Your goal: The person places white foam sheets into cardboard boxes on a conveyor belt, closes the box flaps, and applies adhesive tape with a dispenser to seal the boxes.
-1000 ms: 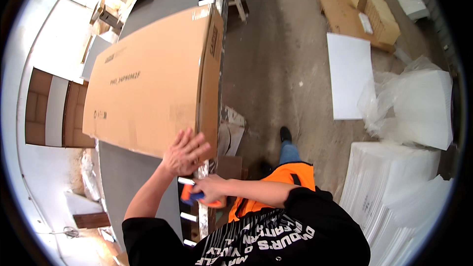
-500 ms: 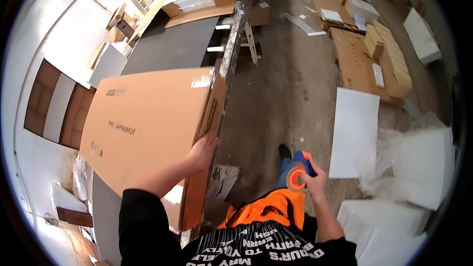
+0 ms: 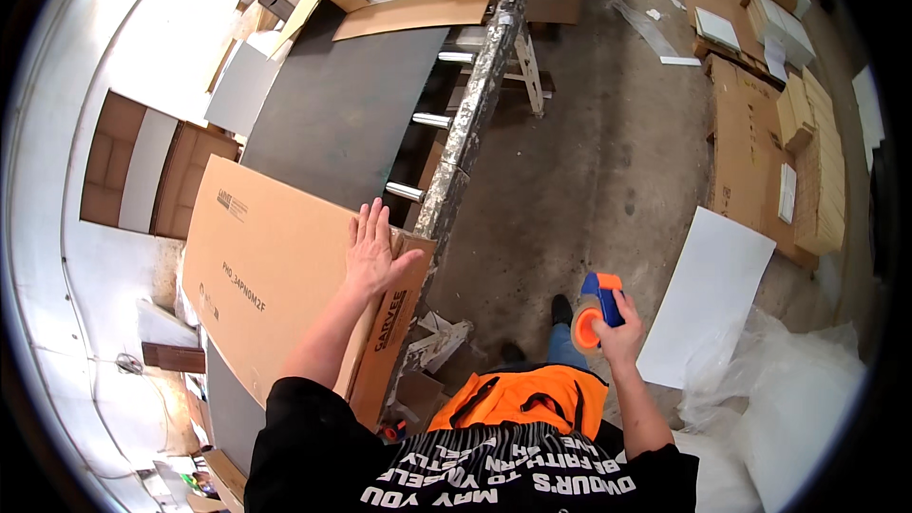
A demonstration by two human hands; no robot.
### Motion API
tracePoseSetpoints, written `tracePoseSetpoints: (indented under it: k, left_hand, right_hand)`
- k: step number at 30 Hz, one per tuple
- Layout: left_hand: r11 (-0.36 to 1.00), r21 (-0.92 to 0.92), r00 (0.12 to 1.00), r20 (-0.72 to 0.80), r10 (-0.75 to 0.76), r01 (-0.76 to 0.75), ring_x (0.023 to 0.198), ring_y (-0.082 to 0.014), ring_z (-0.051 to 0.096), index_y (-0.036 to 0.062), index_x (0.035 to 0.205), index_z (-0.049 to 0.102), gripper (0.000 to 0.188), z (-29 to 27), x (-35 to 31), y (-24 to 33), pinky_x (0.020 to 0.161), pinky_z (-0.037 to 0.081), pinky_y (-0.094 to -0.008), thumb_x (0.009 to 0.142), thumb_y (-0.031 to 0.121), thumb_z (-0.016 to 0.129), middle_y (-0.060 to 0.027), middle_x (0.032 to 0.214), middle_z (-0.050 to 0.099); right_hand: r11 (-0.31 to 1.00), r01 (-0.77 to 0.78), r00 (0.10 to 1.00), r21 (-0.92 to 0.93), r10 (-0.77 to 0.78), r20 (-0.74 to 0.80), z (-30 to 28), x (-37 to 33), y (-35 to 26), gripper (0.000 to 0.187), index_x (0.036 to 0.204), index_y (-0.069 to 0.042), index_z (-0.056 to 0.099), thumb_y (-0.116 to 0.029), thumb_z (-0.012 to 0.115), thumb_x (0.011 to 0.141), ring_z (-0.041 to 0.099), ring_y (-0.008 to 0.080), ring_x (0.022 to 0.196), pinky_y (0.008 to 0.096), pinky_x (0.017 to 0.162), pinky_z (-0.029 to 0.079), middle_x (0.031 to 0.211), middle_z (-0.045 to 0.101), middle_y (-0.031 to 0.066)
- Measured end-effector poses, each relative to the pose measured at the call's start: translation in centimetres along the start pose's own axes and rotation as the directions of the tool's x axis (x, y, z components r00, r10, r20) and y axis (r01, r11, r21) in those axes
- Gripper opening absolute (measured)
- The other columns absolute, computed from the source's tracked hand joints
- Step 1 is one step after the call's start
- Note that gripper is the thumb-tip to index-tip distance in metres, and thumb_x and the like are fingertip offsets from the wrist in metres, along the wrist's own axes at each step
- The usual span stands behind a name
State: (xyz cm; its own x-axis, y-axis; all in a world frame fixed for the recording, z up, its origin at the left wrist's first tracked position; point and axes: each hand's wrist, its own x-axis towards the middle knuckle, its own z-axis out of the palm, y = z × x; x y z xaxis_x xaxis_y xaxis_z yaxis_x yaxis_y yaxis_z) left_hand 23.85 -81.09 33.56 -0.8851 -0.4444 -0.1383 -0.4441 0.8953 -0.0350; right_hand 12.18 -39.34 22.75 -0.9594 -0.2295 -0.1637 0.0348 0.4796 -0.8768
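A large flat cardboard box (image 3: 275, 266) with dark print lies on the left, on the grey top of a roller conveyor (image 3: 347, 100). My left hand (image 3: 372, 252) rests on the box's upper right corner, fingers stretched out and thumb apart, palm down near the taped edge. In my right hand (image 3: 619, 331) is a blue and orange tape dispenser (image 3: 605, 296), gripped by its handle. It carries a tape roll on an orange hub and is held away from the box, over the floor to the right.
Ahead on the conveyor stands an open carton (image 3: 418, 0) with white panels. A chipped metal rail (image 3: 465, 138) runs along the conveyor's right side. A white board (image 3: 708, 294) lies on the floor at right, near clear plastic wrap (image 3: 760, 361) and stacked cardboard pieces (image 3: 750, 147).
My left hand has shifted from gripping the box's right side to lying flat on its corner. The box sits lower in view. The tape dispenser stays in my right hand.
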Motion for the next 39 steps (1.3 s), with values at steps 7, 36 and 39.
tracePoseSetpoints:
  k: [7, 36, 39]
  left_hand:
    - [0.987, 0.031, 0.985, 0.073, -0.157, 0.155, 0.147, -0.0384, 0.001, -0.0116, 0.146, 0.013, 0.128, -1.7, 0.8, 2.8, 0.119, 0.002, -0.0477, 0.069, 0.078, 0.059, -0.0248, 0.157, 0.008]
    - [0.903, -0.187, 0.919, 0.002, -0.393, 0.387, 0.146, -0.0392, 0.01, -0.0118, 0.144, 0.021, 0.107, -0.4, -3.2, 3.8, 0.119, 0.008, -0.0468, 0.07, 0.047, 0.073, -0.0284, 0.155, 0.012]
    - [0.898, -0.203, 0.916, -0.015, -0.402, 0.391, 0.146, -0.0383, 0.01, -0.0122, 0.143, 0.022, 0.105, 0.0, -3.5, 4.0, 0.12, 0.008, -0.0462, 0.071, 0.046, 0.072, -0.0284, 0.155, 0.013]
  right_hand:
    - [0.91, -0.052, 0.963, 0.411, -0.064, 0.263, 5.1, 7.8, -6.3, 0.06, 0.127, 0.007, 0.056, -0.004, 0.067, 0.069, 0.055, 0.0189, 0.116, 0.0297, 0.101, 0.041, 0.126, 0.058, 0.0098]
    - [0.298, 0.574, -0.745, 0.762, -0.195, 0.638, 21.4, 3.6, -16.9, 0.051, 0.111, -0.026, 0.071, -0.04, 0.073, 0.062, 0.065, 0.0302, 0.101, 0.0384, 0.091, 0.051, 0.124, 0.062, 0.0141]
    - [0.759, 0.204, -0.552, 0.619, -0.433, 0.712, 21.8, 12.8, -12.9, 0.066, 0.128, -0.006, 0.06, -0.016, 0.065, 0.063, 0.066, 0.0266, 0.102, 0.0347, 0.09, 0.052, 0.116, 0.066, 0.0158]
